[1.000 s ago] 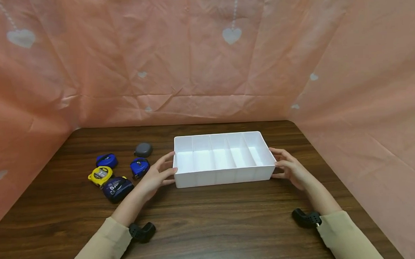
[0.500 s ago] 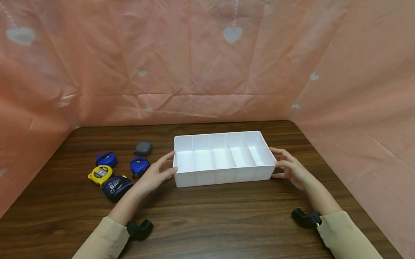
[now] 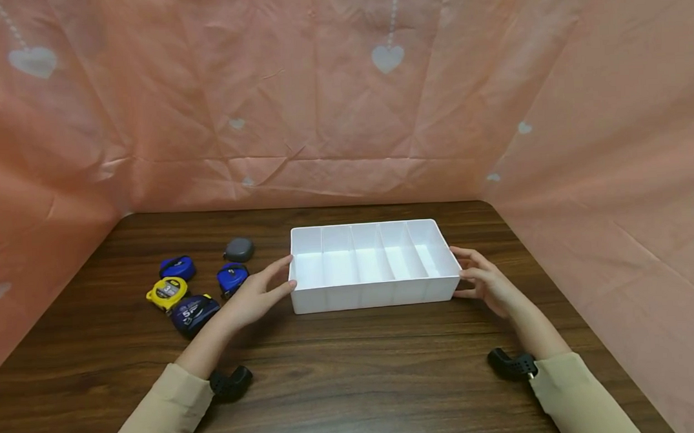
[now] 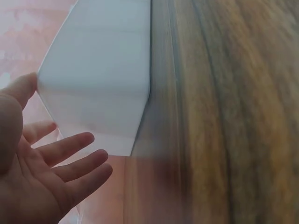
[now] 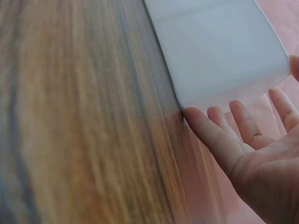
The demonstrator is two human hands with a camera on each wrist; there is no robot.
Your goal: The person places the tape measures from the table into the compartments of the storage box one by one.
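Near the left edge of the desk point(image 3: 354, 384) lie five tape measures close together: a blue one point(image 3: 177, 267) farthest back, a yellow one point(image 3: 167, 293) in front of it with a round label on which the number 3 can be read, a dark navy one point(image 3: 194, 313) nearest to the person with a white "5" and small writing too fine to read, a smaller blue one point(image 3: 233, 277) just beside the left hand, and a grey one point(image 3: 239, 249) behind it without visible writing. The left hand point(image 3: 256, 295) comes from a beige sleeve point(image 3: 164, 415), the palm turned to the left end wall of the white tray point(image 3: 373, 293); its fingers point(image 4: 70, 154) are straight and a little spread, the fingertips at the wall, and the left wrist view shows a small gap between palm and wall. The tray stands in the middle of the desk, towards the far edge, and thin walls divide it into five compartments. At its right end wall is the right hand point(image 3: 489, 282), fingers point(image 5: 212, 135) straight and slightly apart, their tips touching the lower corner of the wall, the palm open to it.
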